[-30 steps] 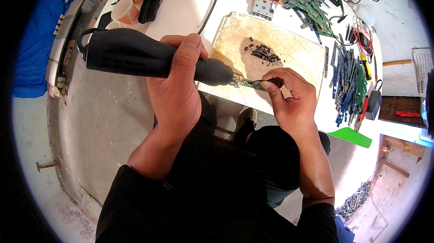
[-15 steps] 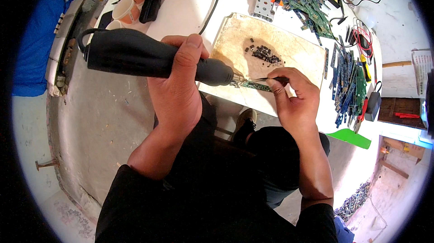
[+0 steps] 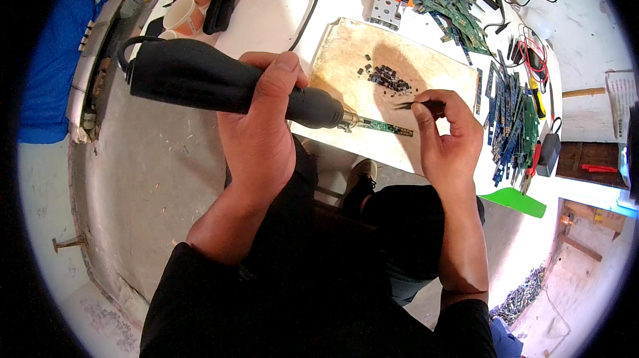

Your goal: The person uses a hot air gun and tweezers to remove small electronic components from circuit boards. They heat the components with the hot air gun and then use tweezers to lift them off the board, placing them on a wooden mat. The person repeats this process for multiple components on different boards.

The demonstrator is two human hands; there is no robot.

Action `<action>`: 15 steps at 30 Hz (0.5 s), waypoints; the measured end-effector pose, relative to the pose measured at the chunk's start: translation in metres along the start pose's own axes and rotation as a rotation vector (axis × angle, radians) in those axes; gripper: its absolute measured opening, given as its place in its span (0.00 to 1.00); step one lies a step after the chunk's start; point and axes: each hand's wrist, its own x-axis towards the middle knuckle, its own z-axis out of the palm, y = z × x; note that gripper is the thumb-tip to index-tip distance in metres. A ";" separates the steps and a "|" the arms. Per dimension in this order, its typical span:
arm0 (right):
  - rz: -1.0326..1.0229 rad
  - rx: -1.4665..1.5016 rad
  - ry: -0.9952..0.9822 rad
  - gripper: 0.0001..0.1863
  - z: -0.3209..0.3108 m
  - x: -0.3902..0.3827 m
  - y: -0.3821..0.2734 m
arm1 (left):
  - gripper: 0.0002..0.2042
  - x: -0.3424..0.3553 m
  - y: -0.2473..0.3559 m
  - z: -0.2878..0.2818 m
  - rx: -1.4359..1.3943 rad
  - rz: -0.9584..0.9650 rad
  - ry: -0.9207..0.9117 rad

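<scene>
My left hand (image 3: 261,111) is wrapped round a black hot air gun (image 3: 193,81), whose metal nozzle points right over the near edge of a stained board (image 3: 339,45). Under and beyond the nozzle lies a narrow green circuit board strip (image 3: 386,127). My right hand (image 3: 449,135) pinches dark tweezers (image 3: 423,105), their tips apart from the strip and just short of a pile of small black chips (image 3: 389,80). Whether a chip sits between the tips is too small to tell.
Blue and green circuit strips (image 3: 512,125) are heaped on the right, with more strips (image 3: 449,11) at the back. A metal block with blue hoses (image 3: 386,10) stands behind the board. Paper cups (image 3: 183,17) and a black tray (image 3: 219,9) are at the far left.
My right hand and the tweezers have moved right and slightly away from me, off the circuit strip toward the chip pile. The hot air gun has barely moved.
</scene>
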 end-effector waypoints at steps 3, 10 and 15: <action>-0.050 0.063 -0.117 0.07 -0.004 -0.002 -0.003 | 0.03 0.000 0.000 0.000 -0.004 0.000 -0.010; -0.134 0.138 -0.212 0.07 0.005 -0.005 -0.006 | 0.03 -0.001 0.000 0.003 0.019 -0.013 0.003; -0.152 0.116 -0.212 0.06 0.010 -0.007 -0.005 | 0.03 0.000 0.001 0.003 0.021 -0.011 0.006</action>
